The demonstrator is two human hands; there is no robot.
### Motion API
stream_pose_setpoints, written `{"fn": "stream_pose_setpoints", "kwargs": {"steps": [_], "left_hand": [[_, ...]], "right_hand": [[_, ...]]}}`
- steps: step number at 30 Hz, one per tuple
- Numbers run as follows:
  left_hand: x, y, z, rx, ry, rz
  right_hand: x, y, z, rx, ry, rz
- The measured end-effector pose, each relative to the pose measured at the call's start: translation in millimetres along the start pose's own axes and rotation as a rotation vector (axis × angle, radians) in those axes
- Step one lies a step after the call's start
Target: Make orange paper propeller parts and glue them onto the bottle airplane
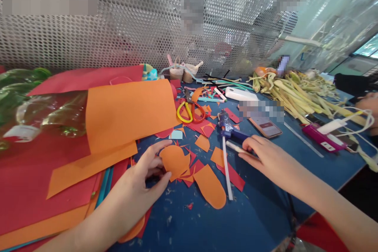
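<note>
My left hand [152,171] is closed on the edge of a rounded orange paper piece [175,161], thumb in front and fingers behind. My right hand [260,155] grips a slim white pen [234,147] that points left; its tip is hard to make out. Right beside that hand lies a blue glue gun [226,124] with a long white glue stick [226,169] reaching toward me. An oblong orange paper cutout [210,187] rests between the hands, among red and orange scraps. Scissors [190,110] with yellow and red handles lie farther back.
Red and orange paper sheets [131,112] and clear plastic bottles [56,114] cover the left side. A phone [264,126], a magenta box [325,138] and dried husks [292,94] lie to the right. A perforated metal panel [141,19] stands behind the blue table [248,216].
</note>
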State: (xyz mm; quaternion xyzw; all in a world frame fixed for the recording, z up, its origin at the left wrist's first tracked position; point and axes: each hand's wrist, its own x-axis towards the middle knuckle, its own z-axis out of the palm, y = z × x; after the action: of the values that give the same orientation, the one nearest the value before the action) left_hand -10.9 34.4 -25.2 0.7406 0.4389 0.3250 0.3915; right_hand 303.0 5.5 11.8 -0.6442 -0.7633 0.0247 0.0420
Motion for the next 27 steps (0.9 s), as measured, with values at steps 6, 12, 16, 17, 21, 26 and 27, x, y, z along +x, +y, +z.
{"fn": "stream_pose_setpoints", "kwargs": {"steps": [6, 12, 16, 17, 21, 26, 27], "left_hand": [[2.2, 2.2, 0.0, -0.016, -0.005, 0.0], [1.9, 0.3, 0.3, -0.01, -0.006, -0.011], [0.2, 2.5, -0.6, -0.015, -0.03, -0.013], [-0.1, 3.4, -0.8, -0.023, -0.035, -0.015], [-0.5, 4.8, -0.4, -0.055, -0.042, -0.019], [-0.9, 1.0, -0.3, -0.048, -0.022, -0.013], [-1.0, 0.5, -0.5, -0.049, -0.027, -0.012]], "right_hand": [[1.8, -5.3, -32.7, 0.225, -0.079, 0.119], [65.8, -19.4, -37.2, 0.273, -0.063, 0.108], [92.8, -40.9, -27.3, 0.201, 0.128, 0.114], [91.6, -48.3, -26.5, 0.227, 0.145, 0.075], [65.1, -75.5, -23.4, 0.348, -0.025, -0.273], [37.1, -82.0, -9.3, 0.163, -0.177, -0.455], [35.0, -80.9, -6.8, 0.122, -0.184, -0.444]]}}
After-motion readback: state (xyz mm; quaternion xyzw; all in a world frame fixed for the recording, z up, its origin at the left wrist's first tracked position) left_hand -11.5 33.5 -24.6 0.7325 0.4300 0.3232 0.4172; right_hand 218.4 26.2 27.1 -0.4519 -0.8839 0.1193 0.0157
